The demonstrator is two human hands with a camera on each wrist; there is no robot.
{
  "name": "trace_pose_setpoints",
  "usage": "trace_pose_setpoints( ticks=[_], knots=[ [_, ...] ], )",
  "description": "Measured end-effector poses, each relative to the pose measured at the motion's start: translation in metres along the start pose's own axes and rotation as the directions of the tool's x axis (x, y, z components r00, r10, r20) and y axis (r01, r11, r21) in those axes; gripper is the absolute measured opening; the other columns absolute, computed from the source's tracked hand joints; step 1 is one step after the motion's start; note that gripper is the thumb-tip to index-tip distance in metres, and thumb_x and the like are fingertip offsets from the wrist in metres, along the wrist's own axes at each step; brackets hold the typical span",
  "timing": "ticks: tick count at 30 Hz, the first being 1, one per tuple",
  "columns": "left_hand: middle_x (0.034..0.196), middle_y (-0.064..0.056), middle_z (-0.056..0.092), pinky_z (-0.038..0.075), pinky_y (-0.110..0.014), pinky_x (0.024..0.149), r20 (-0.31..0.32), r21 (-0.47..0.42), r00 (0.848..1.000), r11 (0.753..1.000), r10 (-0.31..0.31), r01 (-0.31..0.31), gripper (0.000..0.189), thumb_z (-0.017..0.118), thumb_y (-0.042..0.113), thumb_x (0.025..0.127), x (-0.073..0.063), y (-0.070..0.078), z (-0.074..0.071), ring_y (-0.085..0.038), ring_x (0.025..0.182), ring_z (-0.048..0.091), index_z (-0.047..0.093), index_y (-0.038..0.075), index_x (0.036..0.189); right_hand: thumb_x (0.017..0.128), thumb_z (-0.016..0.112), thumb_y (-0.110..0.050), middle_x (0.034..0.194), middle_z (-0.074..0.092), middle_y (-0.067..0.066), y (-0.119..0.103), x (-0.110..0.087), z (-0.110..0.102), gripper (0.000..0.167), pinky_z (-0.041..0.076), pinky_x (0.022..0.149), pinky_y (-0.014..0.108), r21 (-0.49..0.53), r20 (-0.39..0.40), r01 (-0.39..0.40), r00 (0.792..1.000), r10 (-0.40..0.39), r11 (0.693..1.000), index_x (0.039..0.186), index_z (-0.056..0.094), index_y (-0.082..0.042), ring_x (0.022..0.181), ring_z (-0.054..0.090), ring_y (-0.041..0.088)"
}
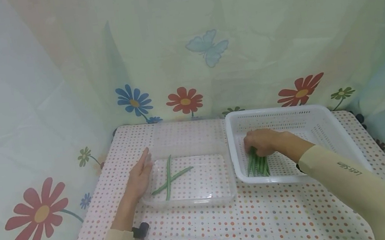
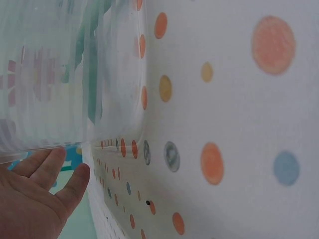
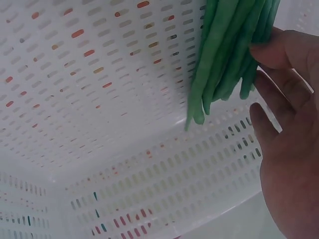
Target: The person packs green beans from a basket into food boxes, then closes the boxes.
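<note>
A bunch of green beans [image 1: 258, 165] lies at the left end of a white perforated basket [image 1: 338, 133]. My right hand [image 1: 262, 142] reaches into the basket and pinches at the far part of the bunch, its thumb [image 3: 271, 52] over the beans' edge and its other fingers curled below. Two more green beans [image 1: 181, 173] lie crossed inside a clear plastic container [image 1: 203, 200] on the left. Beside that container's left wall, my left hand [image 1: 140, 178] holds its fingers extended; its fingertips [image 2: 79, 174] are right at the wall in the left wrist view.
The basket stands just right of the container, their edges close together. A dotted cloth covers the table [image 1: 211, 235]. Behind rises a flowered hanging sheet [image 1: 247, 39]. The container's clear lid [image 1: 189, 136] slants up at its back.
</note>
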State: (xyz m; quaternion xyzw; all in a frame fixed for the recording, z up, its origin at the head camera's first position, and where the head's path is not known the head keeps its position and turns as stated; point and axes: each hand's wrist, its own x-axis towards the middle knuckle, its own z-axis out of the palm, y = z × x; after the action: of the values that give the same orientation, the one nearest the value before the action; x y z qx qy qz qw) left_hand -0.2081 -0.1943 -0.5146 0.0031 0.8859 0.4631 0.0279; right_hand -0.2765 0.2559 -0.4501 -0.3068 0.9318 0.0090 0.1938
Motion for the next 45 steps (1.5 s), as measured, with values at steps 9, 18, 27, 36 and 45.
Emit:
trace_pose_setpoints(
  ticks=[9,18,27,36,45],
  knots=[
    [0.17,-0.001,0.033,0.014,-0.056,0.132,0.001,0.001,1.0,1.0,-0.005,0.005,0.056,0.035,0.037,0.113,0.002,0.0,0.001,-0.029,0.161,0.022,0.018,0.038,0.167,0.085,0.077,0.005,0.103,0.072,-0.001,0.002,-0.001,-0.001,0.034,0.058,0.103,0.054,0.031,0.048,-0.033,0.998,0.032,0.999,0.111,0.079,-0.018,0.091,0.062,0.017],
    [0.171,-0.002,0.032,0.013,-0.056,0.132,0.017,0.008,1.0,1.0,-0.001,0.001,0.056,0.034,0.037,0.114,0.003,0.0,0.0,-0.03,0.161,0.021,0.016,0.038,0.167,0.084,0.074,0.009,0.101,0.075,-0.002,0.006,-0.009,-0.008,0.035,0.059,0.1,0.054,0.046,0.016,0.002,1.0,-0.003,0.999,0.105,0.083,-0.018,0.091,0.063,0.016],
    [0.171,0.0,0.031,0.012,-0.056,0.132,0.015,0.006,1.0,1.0,-0.018,0.018,0.057,0.034,0.038,0.113,0.0,0.001,0.0,-0.029,0.162,0.019,0.016,0.039,0.167,0.086,0.076,0.005,0.106,0.078,0.001,0.011,-0.01,-0.01,0.03,0.061,0.098,0.051,0.087,-0.035,0.069,0.997,-0.066,0.994,0.107,0.083,-0.014,0.1,0.071,0.019],
    [0.172,0.0,0.03,0.011,-0.055,0.133,0.023,-0.005,1.0,1.0,-0.017,0.017,0.056,0.034,0.037,0.113,-0.001,0.001,0.0,-0.028,0.162,0.019,0.015,0.044,0.166,0.084,0.075,0.009,0.102,0.08,0.001,0.017,-0.018,-0.017,0.029,0.064,0.093,0.048,0.216,-0.122,0.115,0.988,-0.09,0.97,0.099,0.085,-0.013,0.1,0.075,0.021],
    [0.171,0.0,0.031,0.011,-0.055,0.133,0.016,-0.007,1.0,1.0,-0.018,0.018,0.056,0.034,0.038,0.113,0.0,0.0,0.0,-0.028,0.162,0.019,0.016,0.043,0.166,0.087,0.072,0.009,0.11,0.079,0.007,0.021,-0.023,-0.033,0.027,0.063,0.094,0.05,0.356,-0.177,0.079,0.984,-0.016,0.931,0.104,0.084,-0.009,0.106,0.074,0.026]
  ],
)
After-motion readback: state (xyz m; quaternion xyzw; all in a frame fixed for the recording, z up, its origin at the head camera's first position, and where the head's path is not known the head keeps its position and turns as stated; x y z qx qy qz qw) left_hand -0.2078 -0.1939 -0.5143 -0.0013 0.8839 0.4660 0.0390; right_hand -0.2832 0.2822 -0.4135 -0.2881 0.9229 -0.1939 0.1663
